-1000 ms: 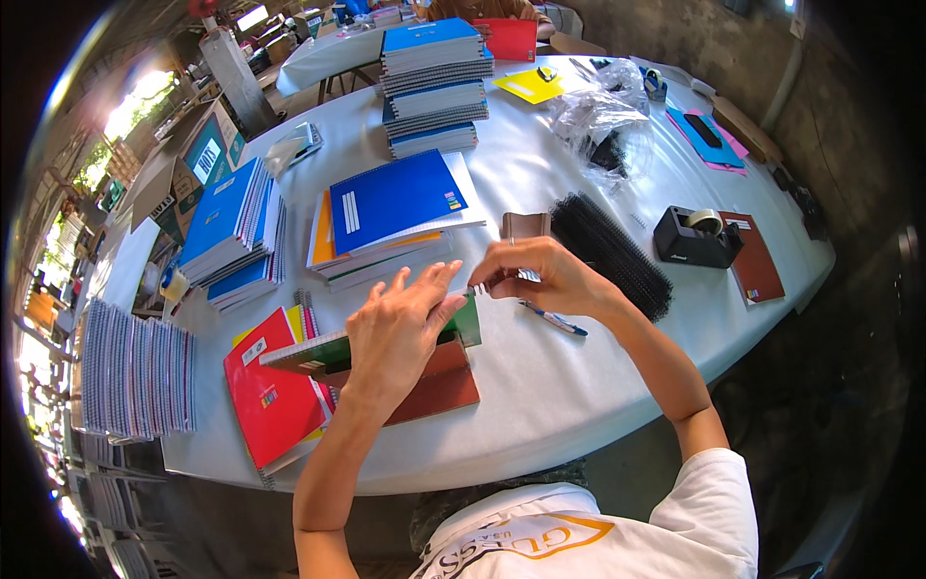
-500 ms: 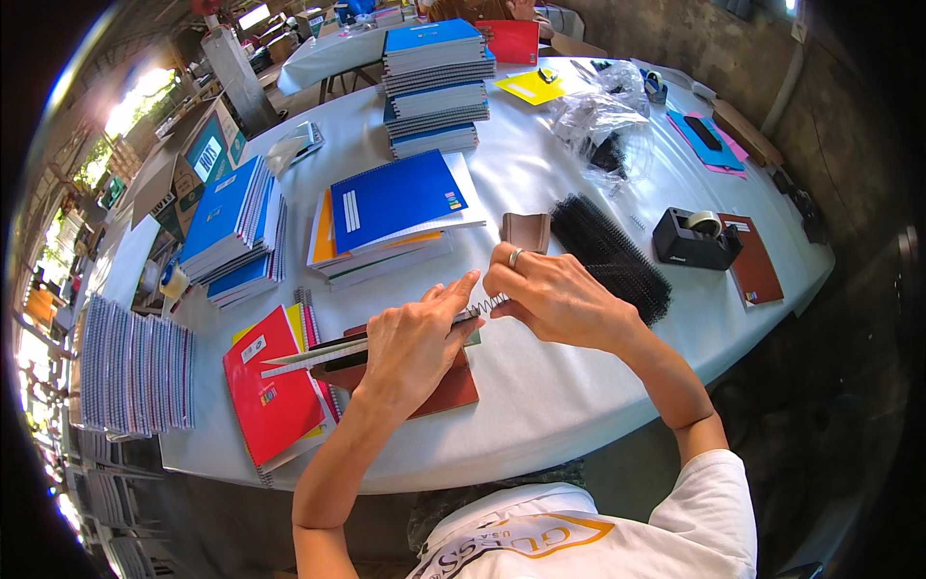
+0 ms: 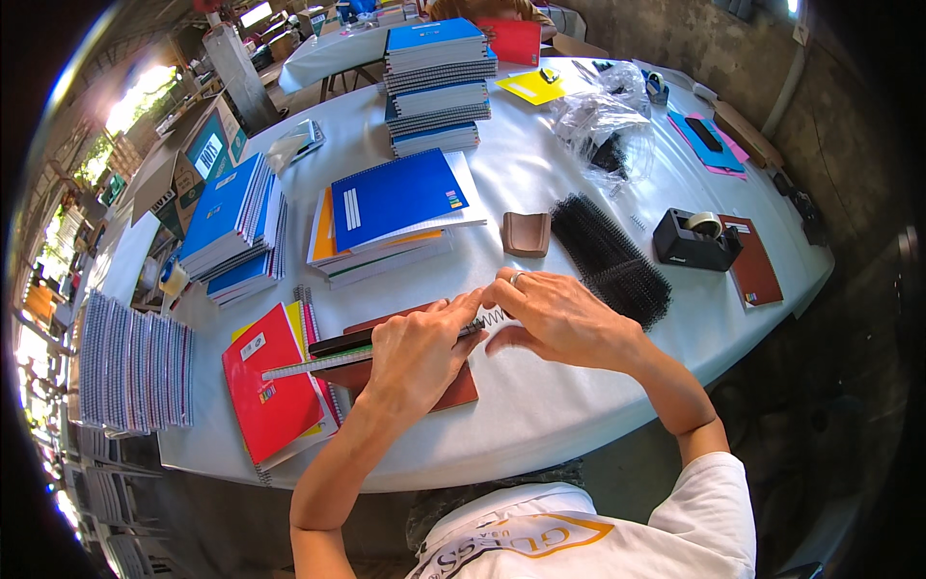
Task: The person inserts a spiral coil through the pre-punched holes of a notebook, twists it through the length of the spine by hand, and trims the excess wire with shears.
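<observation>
a notebook [image 3: 304, 367] stands on its long edge near the front of the table [image 3: 579, 415], its narrow white page edges turned upward; a thin coil [image 3: 494, 316] shows at its right end. the left hand [image 3: 415, 349] lies over that end, fingers and thumb closed around the notebook. the right hand [image 3: 567, 318] is curled around the coil, its index finger at the zigzag loops and its thumb spread away below, so the grip is partly wide; whether it pinches the coil at all cannot be told.

a moment ago the right thumb and fingers were drawn together at the coil; now the thumb stands apart. the notebook has also tipped more upright, hiding the green cover that showed earlier. this seems to mean a loosened right-hand grip while the left hand does the steadying.

under the notebook lies a brown board [image 3: 458, 391]. left of it, a red notebook [image 3: 270, 396] overlaps a yellow one. beyond the hands sit a curved brown block [image 3: 527, 234] and a bundle of black coils [image 3: 612, 261].

of the containers, a crumpled clear plastic bag [image 3: 603, 108] at the far right has something dark inside; a black tape dispenser [image 3: 687, 249] carries a pale roll [image 3: 704, 224]; and a cardboard box [image 3: 183, 183] stands at far left, its contents not visible.
</observation>
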A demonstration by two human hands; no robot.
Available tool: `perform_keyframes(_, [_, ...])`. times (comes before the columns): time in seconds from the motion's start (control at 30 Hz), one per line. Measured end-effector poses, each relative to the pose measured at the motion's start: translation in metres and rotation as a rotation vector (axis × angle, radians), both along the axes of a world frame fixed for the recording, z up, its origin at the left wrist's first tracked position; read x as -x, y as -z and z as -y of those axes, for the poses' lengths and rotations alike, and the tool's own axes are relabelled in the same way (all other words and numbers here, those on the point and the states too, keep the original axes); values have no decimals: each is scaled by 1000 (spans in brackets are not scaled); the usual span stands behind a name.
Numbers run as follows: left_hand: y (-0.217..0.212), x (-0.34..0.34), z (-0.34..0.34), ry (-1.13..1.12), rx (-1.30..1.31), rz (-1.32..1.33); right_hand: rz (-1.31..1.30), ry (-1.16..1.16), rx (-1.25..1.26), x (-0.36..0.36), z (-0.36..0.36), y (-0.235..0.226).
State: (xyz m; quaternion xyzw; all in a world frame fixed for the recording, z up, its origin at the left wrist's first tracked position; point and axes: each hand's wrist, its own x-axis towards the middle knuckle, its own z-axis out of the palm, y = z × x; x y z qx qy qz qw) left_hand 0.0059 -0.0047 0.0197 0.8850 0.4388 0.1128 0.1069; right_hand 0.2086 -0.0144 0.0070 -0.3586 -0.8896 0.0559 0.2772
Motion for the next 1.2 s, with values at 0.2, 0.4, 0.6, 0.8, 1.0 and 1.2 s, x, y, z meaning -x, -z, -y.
perform_keyframes(0.2, [11,5,10,135,-110,-106,4,-180,504,-14,-10,8])
perform_keyframes(0.4, [22,4,17,146,-318,-193,560,326,173,-85,-138,79])
perform_keyframes(0.6, [19,18,8,-133,-385,59,277,202,551,-93,-176,91])
perform_keyframes(0.8, [22,26,-16,-164,-458,186,-39,-500,858,-24,-125,-9])
perform_keyframes(1.0, [23,27,-18,-168,-514,160,-219,-765,903,-25,-132,5])
perform_keyframes(1.2, [28,34,-20,-192,-506,161,-675,-1111,964,-23,-134,18])
